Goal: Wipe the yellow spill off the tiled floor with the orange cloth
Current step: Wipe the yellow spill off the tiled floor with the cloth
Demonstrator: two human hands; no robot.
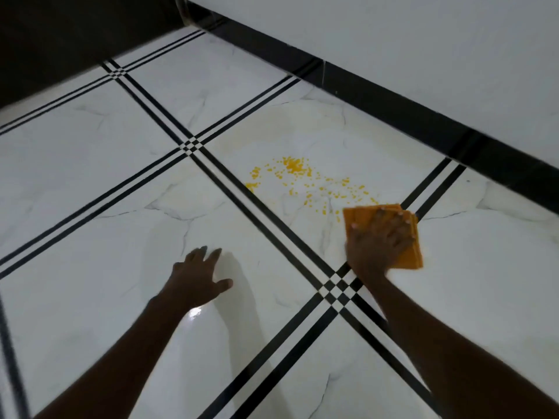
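Observation:
A yellow spill [305, 179] of small scattered droplets lies on a white marble-look floor tile [272, 137] bordered by black stripes. My right hand [376, 243] presses flat on a folded orange cloth [358, 217], which rests on the floor at the spill's near right edge. The fingers spread over the cloth and cover most of it. My left hand [199, 278] lies palm down on the neighbouring tile to the left, fingers apart, holding nothing.
A white wall [423, 49] with a black skirting strip [393, 95] runs diagonally behind the spill. A dark area [60, 34] fills the upper left. Black striped tile borders [332, 288] cross between my arms.

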